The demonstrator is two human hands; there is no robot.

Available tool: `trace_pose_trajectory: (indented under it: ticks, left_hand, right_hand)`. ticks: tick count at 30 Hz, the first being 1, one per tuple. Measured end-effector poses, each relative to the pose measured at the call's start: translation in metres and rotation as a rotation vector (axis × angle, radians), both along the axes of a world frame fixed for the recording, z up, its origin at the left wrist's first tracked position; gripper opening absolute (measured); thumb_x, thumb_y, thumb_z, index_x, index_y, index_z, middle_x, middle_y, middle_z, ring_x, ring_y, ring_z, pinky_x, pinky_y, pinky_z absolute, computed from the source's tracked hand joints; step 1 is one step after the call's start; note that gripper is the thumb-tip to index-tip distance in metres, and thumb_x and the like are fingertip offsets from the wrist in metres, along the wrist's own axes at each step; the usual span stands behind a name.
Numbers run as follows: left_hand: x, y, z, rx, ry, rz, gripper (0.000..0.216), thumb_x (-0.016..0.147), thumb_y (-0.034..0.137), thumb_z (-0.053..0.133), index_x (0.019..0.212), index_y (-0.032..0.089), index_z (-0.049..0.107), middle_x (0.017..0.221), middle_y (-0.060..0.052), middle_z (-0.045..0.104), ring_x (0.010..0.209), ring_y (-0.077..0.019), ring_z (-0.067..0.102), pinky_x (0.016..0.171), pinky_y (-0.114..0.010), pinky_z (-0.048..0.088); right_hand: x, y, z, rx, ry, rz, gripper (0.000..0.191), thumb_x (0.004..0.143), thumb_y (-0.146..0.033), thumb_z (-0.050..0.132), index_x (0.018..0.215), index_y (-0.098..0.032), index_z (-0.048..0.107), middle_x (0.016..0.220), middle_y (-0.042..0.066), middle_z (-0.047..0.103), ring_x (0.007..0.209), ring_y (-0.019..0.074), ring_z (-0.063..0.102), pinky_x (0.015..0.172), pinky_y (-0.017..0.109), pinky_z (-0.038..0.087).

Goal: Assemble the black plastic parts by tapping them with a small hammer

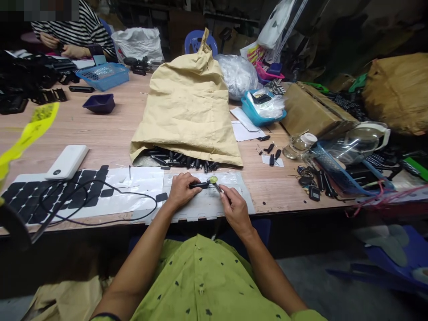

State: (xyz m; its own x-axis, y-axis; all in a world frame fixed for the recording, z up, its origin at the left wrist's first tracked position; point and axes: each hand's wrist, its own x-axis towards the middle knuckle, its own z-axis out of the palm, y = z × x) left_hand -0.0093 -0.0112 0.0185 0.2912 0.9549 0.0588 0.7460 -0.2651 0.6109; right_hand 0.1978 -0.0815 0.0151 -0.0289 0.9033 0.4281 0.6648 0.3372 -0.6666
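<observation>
My left hand (182, 189) is closed on a slim black plastic piece (199, 185), held low over a grey-white sheet (187, 211) on the table. In my right hand (234, 203) is a thin, metal-looking tool (218, 187), pinched between thumb and fingers and pointing up and left. At its tip, close to the end of the black piece, there is a small yellow-green blob (213, 179); whether the two touch, I cannot tell. Just beyond my hands, a large beige cloth bag (190, 107) partly covers a pile of similar black pieces (187, 160).
A white power bank (67, 162) with a black cable (110, 185) lies left, over sheets of black squares (90, 196). Baskets, a cardboard box (314, 109) and a clear jug (359, 142) crowd the right. Across the table sits a person in a striped sleeve (90, 26).
</observation>
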Motion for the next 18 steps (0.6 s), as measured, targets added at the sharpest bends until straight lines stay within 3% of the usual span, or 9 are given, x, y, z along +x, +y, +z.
trace_pose_trajectory:
  ticks: [11,18]
  left_hand:
    - [0.004,-0.001,0.005,-0.038,0.007,0.030,0.018,0.079,0.033,0.073,0.095,0.029,0.079,0.090,-0.003,0.069,0.098,-0.0268,0.057,0.093,-0.042,0.041]
    - [0.005,-0.002,0.008,-0.043,0.015,0.041,0.017,0.079,0.031,0.072,0.094,0.027,0.079,0.090,-0.004,0.069,0.095,-0.0264,0.058,0.091,-0.041,0.041]
  right_hand:
    - [-0.006,0.000,0.006,0.016,-0.082,-0.007,0.033,0.100,-0.023,0.044,0.121,-0.022,0.070,0.098,0.008,0.072,0.093,0.0187,0.069,0.084,0.031,0.057]
    - [-0.020,0.000,0.006,0.058,-0.065,0.094,0.032,0.101,-0.025,0.044,0.119,-0.019,0.069,0.094,0.007,0.071,0.087,0.0166,0.068,0.079,0.027,0.056]
